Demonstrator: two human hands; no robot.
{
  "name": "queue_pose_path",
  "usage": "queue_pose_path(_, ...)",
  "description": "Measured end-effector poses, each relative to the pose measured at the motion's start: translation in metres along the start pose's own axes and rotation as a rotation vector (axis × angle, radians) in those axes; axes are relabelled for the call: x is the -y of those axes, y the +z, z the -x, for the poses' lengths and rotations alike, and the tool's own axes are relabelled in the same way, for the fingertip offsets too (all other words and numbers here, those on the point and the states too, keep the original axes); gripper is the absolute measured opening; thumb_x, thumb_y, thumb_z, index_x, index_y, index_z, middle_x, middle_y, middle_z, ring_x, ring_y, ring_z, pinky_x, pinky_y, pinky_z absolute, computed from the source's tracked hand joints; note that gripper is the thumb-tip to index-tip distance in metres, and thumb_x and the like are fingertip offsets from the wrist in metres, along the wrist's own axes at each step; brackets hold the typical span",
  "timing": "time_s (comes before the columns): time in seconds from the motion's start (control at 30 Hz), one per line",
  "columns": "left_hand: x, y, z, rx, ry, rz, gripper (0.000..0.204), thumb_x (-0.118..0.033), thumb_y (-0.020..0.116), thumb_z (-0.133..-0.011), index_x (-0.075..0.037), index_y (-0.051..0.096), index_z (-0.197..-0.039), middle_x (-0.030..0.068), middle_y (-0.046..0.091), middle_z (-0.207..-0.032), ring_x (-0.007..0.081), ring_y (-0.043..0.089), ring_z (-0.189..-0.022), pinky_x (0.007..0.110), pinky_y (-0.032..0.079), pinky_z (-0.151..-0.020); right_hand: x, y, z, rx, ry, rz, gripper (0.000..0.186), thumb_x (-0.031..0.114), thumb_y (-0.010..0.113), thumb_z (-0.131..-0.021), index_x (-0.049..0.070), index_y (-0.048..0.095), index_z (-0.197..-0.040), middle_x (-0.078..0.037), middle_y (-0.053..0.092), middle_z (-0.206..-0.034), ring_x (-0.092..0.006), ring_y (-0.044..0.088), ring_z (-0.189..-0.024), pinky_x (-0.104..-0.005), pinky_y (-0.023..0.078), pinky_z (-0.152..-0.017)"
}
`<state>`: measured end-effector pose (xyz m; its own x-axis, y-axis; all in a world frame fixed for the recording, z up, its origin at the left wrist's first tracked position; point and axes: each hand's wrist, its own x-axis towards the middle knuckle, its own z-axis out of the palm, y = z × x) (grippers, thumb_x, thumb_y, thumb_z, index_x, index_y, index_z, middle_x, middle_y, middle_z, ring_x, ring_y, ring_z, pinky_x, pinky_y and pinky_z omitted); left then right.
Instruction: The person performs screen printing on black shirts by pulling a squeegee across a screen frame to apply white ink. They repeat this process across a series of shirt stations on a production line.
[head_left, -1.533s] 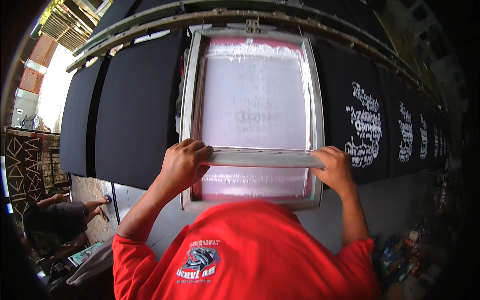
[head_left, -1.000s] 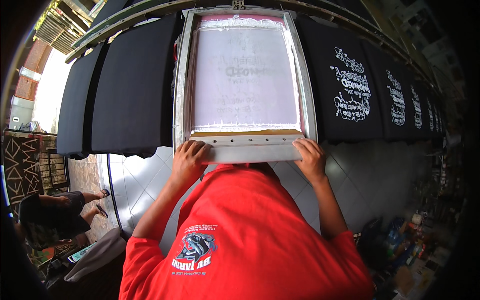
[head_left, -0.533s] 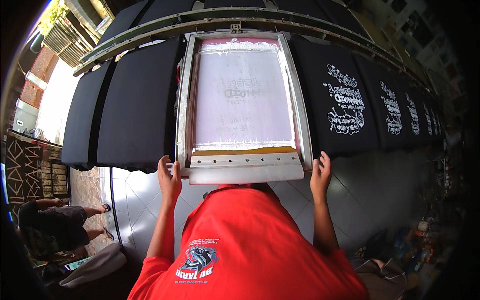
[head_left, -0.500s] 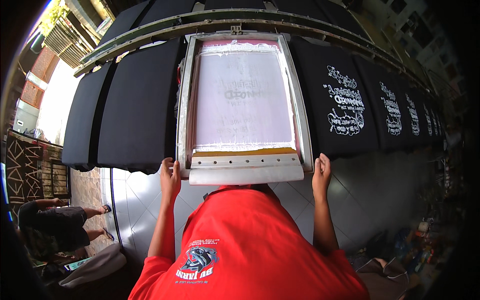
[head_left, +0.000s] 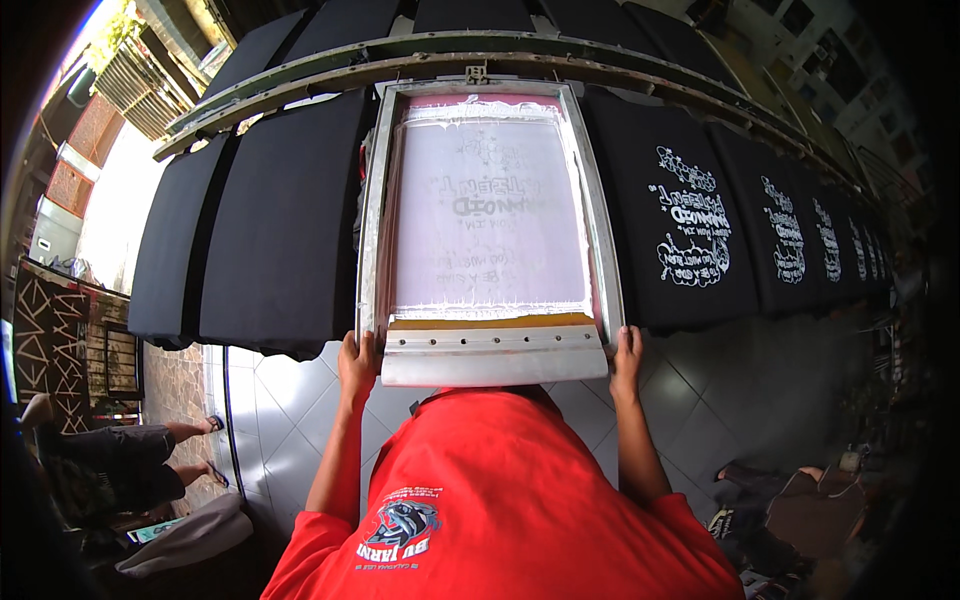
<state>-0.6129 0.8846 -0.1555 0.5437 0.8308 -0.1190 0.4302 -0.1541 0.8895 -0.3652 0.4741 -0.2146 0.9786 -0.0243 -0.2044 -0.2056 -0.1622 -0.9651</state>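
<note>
Straight in front of me lies a screen-printing frame (head_left: pixel 609 230) with a pale mesh (head_left: pixel 480 230) edged in white ink. Faint lettering shows through the mesh. Across the frame's near end rests a wide metal squeegee (head_left: pixel 495 372) with a row of screws. My left hand (head_left: pixel 357 368) is closed round the near left corner of the frame. At the near right corner my right hand (head_left: pixel 626 365) grips the frame likewise, fingers upward along its side. Neither hand is on the squeegee. The frame largely hides what is under it.
Plain black shirts (head_left: pixel 280 220) lie on boards to the left. On the right, black shirts (head_left: pixel 690 220) bear white prints. A metal rail (head_left: pixel 400 62) runs behind the boards. One person (head_left: pixel 115 455) is at the lower left, another (head_left: pixel 815 510) at the lower right.
Both hands have come inward and closed on the frame's near corners. The lettering under the mesh shows more fully. The view has shifted slightly, and more of the person at lower right shows.
</note>
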Motion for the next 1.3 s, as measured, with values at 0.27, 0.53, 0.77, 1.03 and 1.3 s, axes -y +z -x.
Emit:
queue_pose_path(0.27, 0.010, -0.010, 0.001, 0.054, -0.034, -0.030, 0.035, -0.032, 0.049, -0.102, 0.002, 0.052, -0.107, 0.0124, 0.059, -0.069, 0.0150, 0.055, -0.059, 0.035, 0.043, -0.054, 0.044, 0.009, 0.025, -0.042, -0.256, 0.274, 0.042, 0.034, 0.057, -0.098, 0.002, 0.057, -0.125, -0.016, 0.059, -0.118, -0.0293, 0.056, -0.108, -0.0386, 0.046, -0.092)
queue_pose_path(0.53, -0.067, -0.031, 0.045, 0.209, 0.670, -0.433, 0.060, -0.021, 0.075, -0.081, -0.005, 0.049, -0.132, 0.0179, 0.054, -0.126, 0.0345, 0.051, -0.120, 0.046, 0.040, -0.103, 0.133, 0.012, 0.079, 0.508, -1.023, 0.975, 0.044, 0.023, 0.074, -0.079, 0.007, 0.063, -0.118, -0.011, 0.061, -0.122, -0.0296, 0.057, -0.113, -0.0429, 0.045, -0.097)
queue_pose_path(0.77, -0.089, -0.025, 0.025, 0.507, 0.901, -0.633, 0.047, -0.018, 0.079, -0.069, -0.008, 0.065, -0.113, 0.0085, 0.064, -0.112, 0.0302, 0.058, -0.110, 0.044, 0.046, -0.097, 0.138, 0.013, 0.055, 0.561, -1.011, 1.024, 0.048, 0.013, 0.078, -0.068, 0.009, 0.065, -0.115, -0.005, 0.065, -0.117, -0.0253, 0.060, -0.110, -0.0415, 0.045, -0.099)
queue_pose_path(1.03, -0.133, -0.009, -0.040, 0.536, 0.844, -0.746, 0.022, -0.020, 0.074, -0.073, -0.010, 0.068, -0.092, 0.0067, 0.066, -0.076, 0.0275, 0.067, -0.078, 0.040, 0.055, -0.066, 0.195, 0.048, 0.005, 0.643, -0.866, 1.023, 0.034, 0.017, 0.080, -0.069, 0.008, 0.069, -0.100, -0.008, 0.070, -0.093, -0.0296, 0.066, -0.090, -0.0402, 0.053, -0.080)
queue_pose_path(1.3, -0.233, 0.026, -0.202, 0.430, 0.921, -0.738, 0.018, -0.017, 0.074, -0.076, -0.010, 0.067, -0.091, 0.0081, 0.067, -0.072, 0.0298, 0.068, -0.069, 0.043, 0.054, -0.062, 0.290, 0.142, -0.151, 0.629, -1.037, 0.888, 0.024, 0.013, 0.079, -0.071, 0.005, 0.070, -0.091, -0.014, 0.069, -0.088, -0.0344, 0.067, -0.082, -0.0424, 0.054, -0.073)
